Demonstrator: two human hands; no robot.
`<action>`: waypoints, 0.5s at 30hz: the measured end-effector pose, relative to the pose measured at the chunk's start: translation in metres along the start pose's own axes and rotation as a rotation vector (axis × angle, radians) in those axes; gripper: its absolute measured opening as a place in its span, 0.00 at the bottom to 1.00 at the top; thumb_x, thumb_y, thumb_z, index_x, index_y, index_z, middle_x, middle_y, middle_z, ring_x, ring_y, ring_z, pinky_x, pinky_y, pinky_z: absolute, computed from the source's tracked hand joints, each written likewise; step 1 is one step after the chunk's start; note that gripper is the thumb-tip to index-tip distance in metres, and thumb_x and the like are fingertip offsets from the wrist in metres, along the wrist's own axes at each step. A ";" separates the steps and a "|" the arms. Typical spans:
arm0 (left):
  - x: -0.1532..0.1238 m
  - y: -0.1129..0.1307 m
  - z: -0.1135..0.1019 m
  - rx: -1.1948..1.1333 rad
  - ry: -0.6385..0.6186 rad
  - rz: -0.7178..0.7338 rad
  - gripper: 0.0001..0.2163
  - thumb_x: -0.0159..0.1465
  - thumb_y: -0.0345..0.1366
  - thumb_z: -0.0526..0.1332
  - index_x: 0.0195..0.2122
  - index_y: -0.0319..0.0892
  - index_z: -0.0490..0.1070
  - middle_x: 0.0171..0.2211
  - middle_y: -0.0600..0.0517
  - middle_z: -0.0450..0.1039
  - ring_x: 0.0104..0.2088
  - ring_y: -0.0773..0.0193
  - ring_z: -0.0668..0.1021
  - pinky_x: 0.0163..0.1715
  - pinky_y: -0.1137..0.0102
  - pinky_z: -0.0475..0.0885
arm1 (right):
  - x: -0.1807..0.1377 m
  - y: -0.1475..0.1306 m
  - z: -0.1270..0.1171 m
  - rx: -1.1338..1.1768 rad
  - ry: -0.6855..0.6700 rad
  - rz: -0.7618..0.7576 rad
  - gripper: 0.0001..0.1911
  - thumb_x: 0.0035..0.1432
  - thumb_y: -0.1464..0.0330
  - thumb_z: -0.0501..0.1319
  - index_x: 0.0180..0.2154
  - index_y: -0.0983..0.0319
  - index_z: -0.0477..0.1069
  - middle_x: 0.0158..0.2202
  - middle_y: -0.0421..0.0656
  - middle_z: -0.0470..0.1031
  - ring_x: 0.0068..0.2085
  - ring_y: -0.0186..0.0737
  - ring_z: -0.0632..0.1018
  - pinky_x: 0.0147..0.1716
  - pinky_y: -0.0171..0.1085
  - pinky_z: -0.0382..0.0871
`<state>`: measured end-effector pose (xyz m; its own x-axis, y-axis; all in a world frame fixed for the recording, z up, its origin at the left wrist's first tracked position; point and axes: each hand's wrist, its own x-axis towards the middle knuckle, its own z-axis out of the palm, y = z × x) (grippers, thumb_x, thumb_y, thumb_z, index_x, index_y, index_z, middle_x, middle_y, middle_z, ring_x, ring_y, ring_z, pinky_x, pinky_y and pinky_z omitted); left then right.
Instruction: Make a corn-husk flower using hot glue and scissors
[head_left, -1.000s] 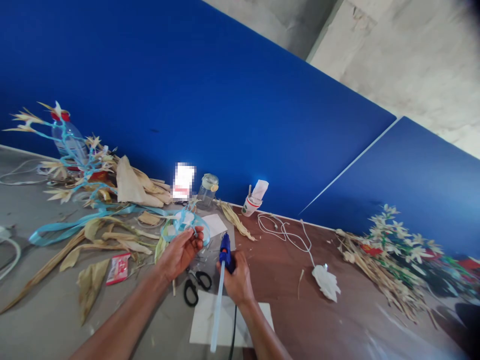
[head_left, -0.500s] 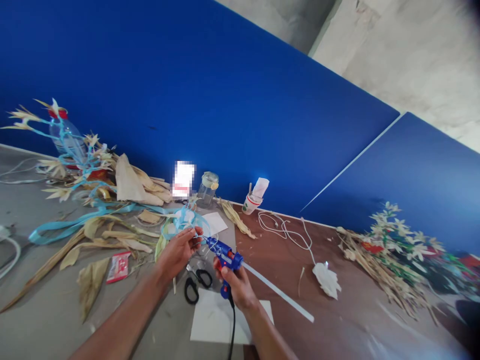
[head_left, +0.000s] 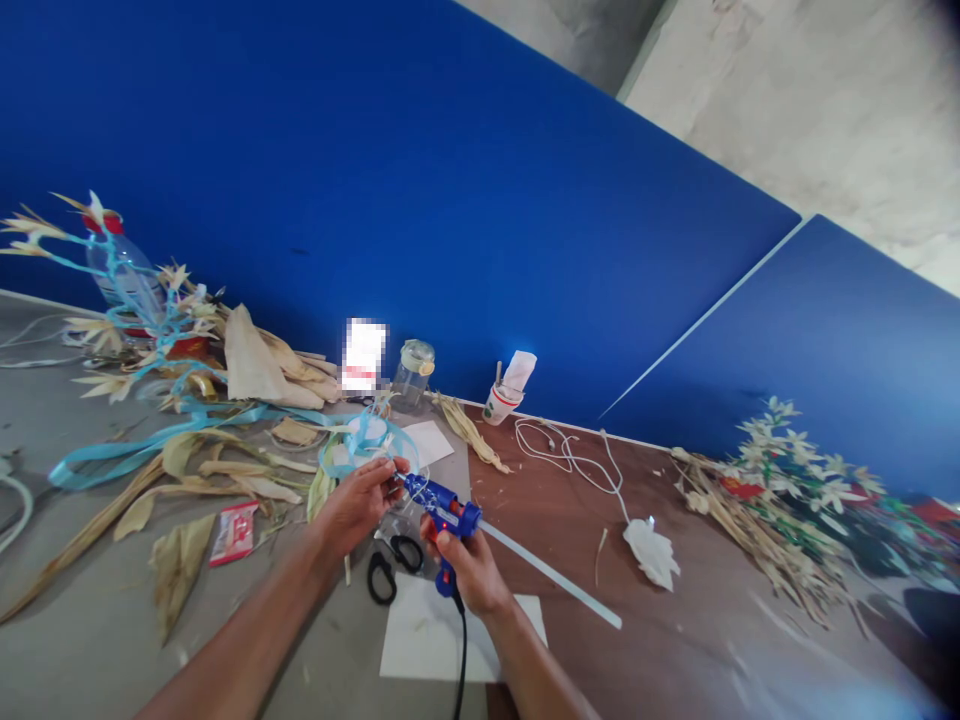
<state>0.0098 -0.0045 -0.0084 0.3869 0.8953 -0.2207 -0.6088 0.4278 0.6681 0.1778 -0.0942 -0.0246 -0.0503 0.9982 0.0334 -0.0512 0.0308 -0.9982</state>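
My right hand grips a blue hot glue gun; its nozzle points left at my left hand, and a long clear glue stick juts from its back to the right. My left hand pinches a small piece wrapped with light blue ribbon, right at the nozzle. Black-handled scissors lie on the table just below both hands, beside a white sheet of paper.
Dried corn husks, husk flowers and blue ribbon lie at the left round a plastic bottle. A glass jar, a paper cup, a white cable and a flower bundle lie along the blue partition.
My right hand swung the glue gun from pointing away to pointing left at my left hand's piece. The glue stick now trails to the right. My left hand barely moved.
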 end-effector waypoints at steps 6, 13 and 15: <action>0.001 0.001 -0.004 -0.025 0.018 0.019 0.05 0.53 0.33 0.67 0.30 0.39 0.75 0.34 0.51 0.73 0.33 0.66 0.74 0.32 0.73 0.71 | -0.003 -0.005 0.001 -0.070 -0.016 0.041 0.27 0.49 0.45 0.61 0.34 0.64 0.73 0.27 0.41 0.67 0.26 0.31 0.64 0.25 0.32 0.62; 0.001 0.002 -0.001 -0.067 0.045 0.021 0.05 0.51 0.30 0.68 0.27 0.40 0.73 0.33 0.51 0.74 0.31 0.67 0.74 0.32 0.72 0.72 | -0.004 -0.004 -0.002 -0.083 0.012 -0.007 0.26 0.51 0.47 0.60 0.36 0.64 0.73 0.32 0.44 0.70 0.29 0.34 0.67 0.30 0.35 0.64; 0.001 0.000 0.000 -0.062 0.044 0.016 0.05 0.51 0.30 0.68 0.27 0.39 0.73 0.33 0.51 0.74 0.31 0.67 0.75 0.31 0.72 0.72 | -0.003 -0.006 -0.001 -0.099 0.014 -0.001 0.26 0.51 0.46 0.60 0.35 0.63 0.73 0.31 0.43 0.70 0.28 0.34 0.66 0.29 0.34 0.63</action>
<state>0.0099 -0.0029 -0.0086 0.3467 0.9060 -0.2429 -0.6571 0.4194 0.6263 0.1789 -0.0971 -0.0186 -0.0367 0.9987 0.0347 0.0477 0.0365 -0.9982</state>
